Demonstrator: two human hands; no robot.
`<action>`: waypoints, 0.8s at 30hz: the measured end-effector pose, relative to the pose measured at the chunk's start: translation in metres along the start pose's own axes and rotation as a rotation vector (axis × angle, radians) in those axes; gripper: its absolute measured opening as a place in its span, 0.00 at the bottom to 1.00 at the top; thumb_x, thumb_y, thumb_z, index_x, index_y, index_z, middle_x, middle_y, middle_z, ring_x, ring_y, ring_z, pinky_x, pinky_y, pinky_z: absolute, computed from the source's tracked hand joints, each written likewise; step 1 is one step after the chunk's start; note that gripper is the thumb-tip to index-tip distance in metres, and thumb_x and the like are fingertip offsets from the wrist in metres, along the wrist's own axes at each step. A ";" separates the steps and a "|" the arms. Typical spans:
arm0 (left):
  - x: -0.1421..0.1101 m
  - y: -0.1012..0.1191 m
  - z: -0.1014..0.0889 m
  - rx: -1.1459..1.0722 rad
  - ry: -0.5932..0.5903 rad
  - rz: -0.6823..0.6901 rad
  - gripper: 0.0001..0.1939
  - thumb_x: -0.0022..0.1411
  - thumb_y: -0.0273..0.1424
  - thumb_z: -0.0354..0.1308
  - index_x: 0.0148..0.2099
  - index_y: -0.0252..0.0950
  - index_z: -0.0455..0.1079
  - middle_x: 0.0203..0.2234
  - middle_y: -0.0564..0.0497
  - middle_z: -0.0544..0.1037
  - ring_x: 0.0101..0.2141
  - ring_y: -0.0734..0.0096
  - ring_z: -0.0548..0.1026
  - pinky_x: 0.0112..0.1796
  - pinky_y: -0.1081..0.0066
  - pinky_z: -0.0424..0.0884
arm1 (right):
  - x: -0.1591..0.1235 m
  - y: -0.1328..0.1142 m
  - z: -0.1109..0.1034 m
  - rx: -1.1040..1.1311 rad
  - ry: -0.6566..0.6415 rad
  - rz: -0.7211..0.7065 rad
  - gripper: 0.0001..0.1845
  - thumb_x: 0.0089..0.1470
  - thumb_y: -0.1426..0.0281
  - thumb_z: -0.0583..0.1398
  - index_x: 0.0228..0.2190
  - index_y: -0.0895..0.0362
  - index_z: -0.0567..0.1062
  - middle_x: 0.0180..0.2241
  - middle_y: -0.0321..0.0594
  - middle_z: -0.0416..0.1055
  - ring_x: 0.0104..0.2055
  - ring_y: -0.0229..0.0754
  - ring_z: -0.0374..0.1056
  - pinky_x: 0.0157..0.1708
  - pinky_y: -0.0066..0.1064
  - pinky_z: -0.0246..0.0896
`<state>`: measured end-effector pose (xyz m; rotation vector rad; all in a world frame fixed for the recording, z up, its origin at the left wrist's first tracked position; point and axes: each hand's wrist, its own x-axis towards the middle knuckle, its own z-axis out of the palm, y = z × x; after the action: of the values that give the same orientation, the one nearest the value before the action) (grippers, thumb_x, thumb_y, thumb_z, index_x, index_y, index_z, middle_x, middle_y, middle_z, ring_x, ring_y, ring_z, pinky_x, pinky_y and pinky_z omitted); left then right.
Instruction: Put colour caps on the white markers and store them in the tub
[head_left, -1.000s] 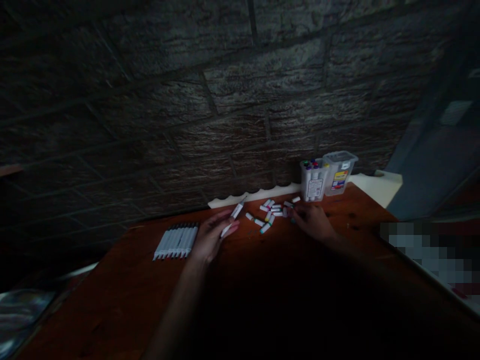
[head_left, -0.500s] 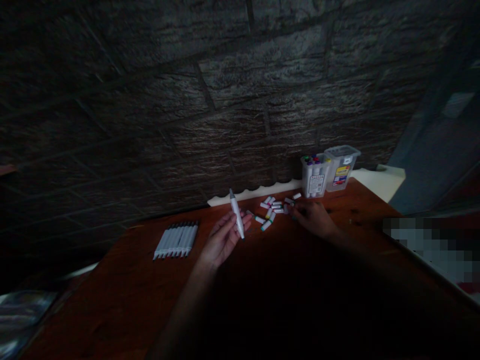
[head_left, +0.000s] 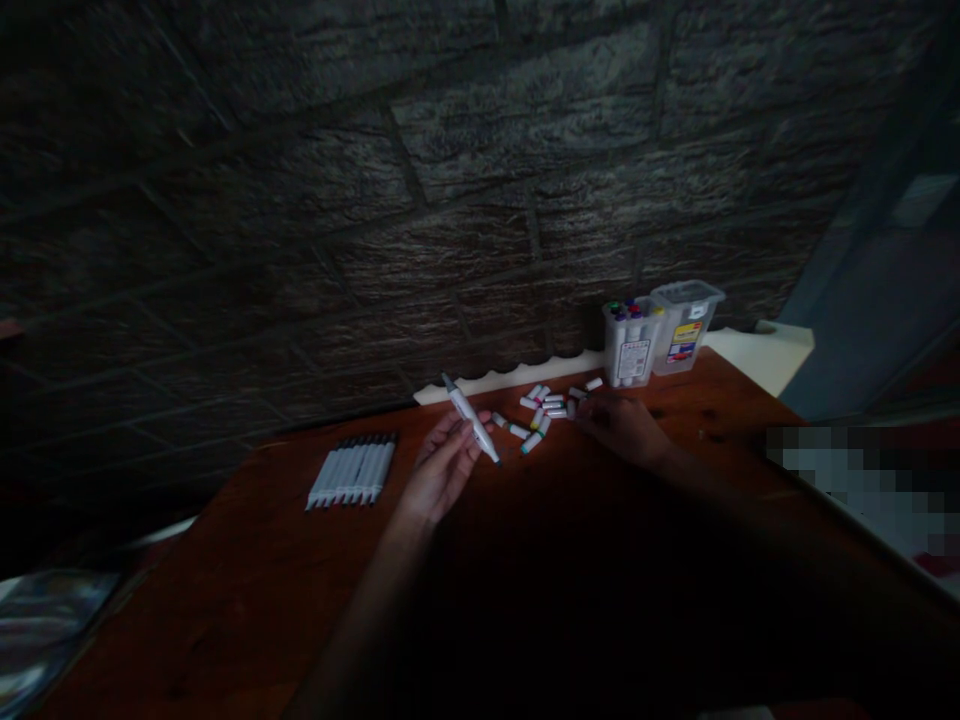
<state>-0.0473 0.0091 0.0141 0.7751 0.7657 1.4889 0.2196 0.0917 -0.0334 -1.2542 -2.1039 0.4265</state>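
A white marker [head_left: 472,420] with its grey tip end uncapped is held in my left hand [head_left: 442,470], pinched between thumb and fingers and tilted up to the left. My right hand [head_left: 624,428] reaches to the right edge of a heap of loose marker caps [head_left: 537,420]. Its fingers are curled together by a cap [head_left: 571,409]; whether they grip one is lost in the dark. The white caps carry coloured ends, among them green, yellow and pink. Left of my left hand, several uncapped markers [head_left: 351,474] lie side by side in a row.
Behind my right hand stand a clear plastic box [head_left: 631,362] with several upright markers and a second clear box [head_left: 679,340] with a label. The wooden table [head_left: 247,570] meets a dark block wall [head_left: 480,250], with a pale wavy strip [head_left: 510,380] along its back edge.
The marker in my left hand has tilted further, its tip swinging left. My right hand has shifted slightly and stays beside the caps.
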 end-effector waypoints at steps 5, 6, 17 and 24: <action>-0.001 0.001 0.001 -0.026 -0.001 -0.002 0.12 0.51 0.24 0.68 0.40 0.34 0.74 0.37 0.47 0.82 0.37 0.70 0.80 0.41 0.74 0.75 | 0.000 0.001 0.000 0.014 -0.035 -0.009 0.07 0.53 0.66 0.60 0.33 0.55 0.77 0.32 0.38 0.75 0.31 0.40 0.71 0.32 0.31 0.63; -0.001 0.001 0.001 -0.031 0.001 -0.002 0.12 0.51 0.23 0.68 0.39 0.34 0.74 0.37 0.47 0.82 0.36 0.69 0.80 0.41 0.73 0.75 | 0.000 0.000 -0.001 0.016 -0.038 -0.011 0.07 0.52 0.66 0.61 0.33 0.55 0.77 0.32 0.39 0.75 0.31 0.40 0.71 0.33 0.31 0.63; 0.002 0.001 0.002 -0.051 0.063 0.024 0.06 0.53 0.21 0.66 0.35 0.32 0.75 0.33 0.48 0.82 0.37 0.69 0.80 0.40 0.73 0.77 | 0.001 0.002 0.001 -0.095 -0.072 -0.051 0.08 0.52 0.70 0.61 0.36 0.55 0.78 0.36 0.42 0.74 0.35 0.43 0.70 0.37 0.34 0.64; 0.002 0.001 0.003 -0.044 0.070 0.042 0.08 0.52 0.22 0.66 0.36 0.32 0.75 0.34 0.48 0.82 0.36 0.69 0.80 0.39 0.73 0.76 | 0.001 0.000 -0.002 -0.102 -0.080 -0.051 0.06 0.52 0.70 0.62 0.34 0.56 0.78 0.37 0.43 0.74 0.36 0.43 0.71 0.39 0.34 0.65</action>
<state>-0.0457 0.0112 0.0165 0.7134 0.7699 1.5727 0.2204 0.0919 -0.0315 -1.2571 -2.2452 0.3559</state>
